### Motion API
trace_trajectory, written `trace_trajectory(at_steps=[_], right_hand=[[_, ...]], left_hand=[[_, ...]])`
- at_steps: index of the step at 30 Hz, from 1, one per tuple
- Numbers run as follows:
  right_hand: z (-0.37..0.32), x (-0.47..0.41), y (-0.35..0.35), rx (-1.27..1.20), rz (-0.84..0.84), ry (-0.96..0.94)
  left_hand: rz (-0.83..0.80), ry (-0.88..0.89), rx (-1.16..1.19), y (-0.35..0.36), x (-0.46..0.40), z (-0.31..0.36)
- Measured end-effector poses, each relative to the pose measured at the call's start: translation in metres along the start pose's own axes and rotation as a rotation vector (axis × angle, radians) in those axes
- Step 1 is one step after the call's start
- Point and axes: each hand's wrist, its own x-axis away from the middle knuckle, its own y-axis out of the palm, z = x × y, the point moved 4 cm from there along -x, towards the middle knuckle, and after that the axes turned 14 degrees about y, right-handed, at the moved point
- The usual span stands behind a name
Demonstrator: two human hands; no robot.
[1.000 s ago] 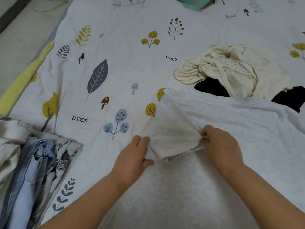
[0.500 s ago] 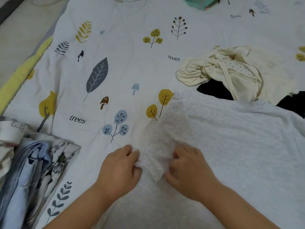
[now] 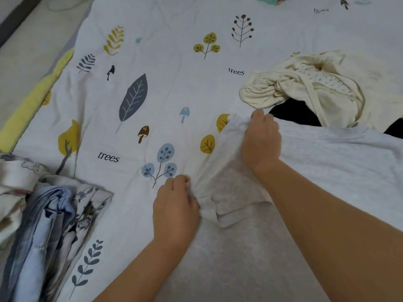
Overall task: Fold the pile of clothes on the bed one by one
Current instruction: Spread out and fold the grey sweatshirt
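Printed bedsheet (image 3: 152, 94) with leaves and mushrooms covers the surface. We note a grey shirt (image 3: 316, 171) spread flat at lower right, its sleeve folded inward. We find the left hand (image 3: 175, 205) pinching the sleeve's lower edge, fingers curled, and the right hand (image 3: 260, 138) gripping the shoulder corner. A cream garment (image 3: 305, 88) lies heaped beyond, over black cloth (image 3: 292, 110). Folded clothes (image 3: 43, 225) sit at lower left.
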Motion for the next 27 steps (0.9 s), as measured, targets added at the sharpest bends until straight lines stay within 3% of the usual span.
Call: trace_trajectory(at_steps=[2,3,7,10,13,19,27], right_hand=[[0.0,0.014,-0.007,0.094,0.184,0.035],[0.001,0.023,-0.006,0.12,0.197,0.007],[0.023,0.065,0.03,0.287,-0.222,-0.222],[0.037,0.065,0.041,0.336,-0.36,-0.217],[0.032,0.059,0.027,0.302,-0.449,-0.238],[0.063,0.062,-0.039,0.033,-0.308,-0.211],[0.182,0.059,-0.103,0.053,-0.304,0.025]], left_hand=[[0.0,0.229,-0.072,0.01,0.004,0.013],[-0.026,0.345,-0.09,0.015,0.006,0.019],[-0.305,0.637,-0.268,0.043,0.018,0.017],[-0.469,0.639,-0.351,0.052,0.023,0.004],[-0.482,0.616,-0.385,0.041,0.018,0.015],[-0.245,0.601,-0.127,0.014,0.01,0.06],[-0.301,0.627,0.059,0.04,0.003,0.16]])
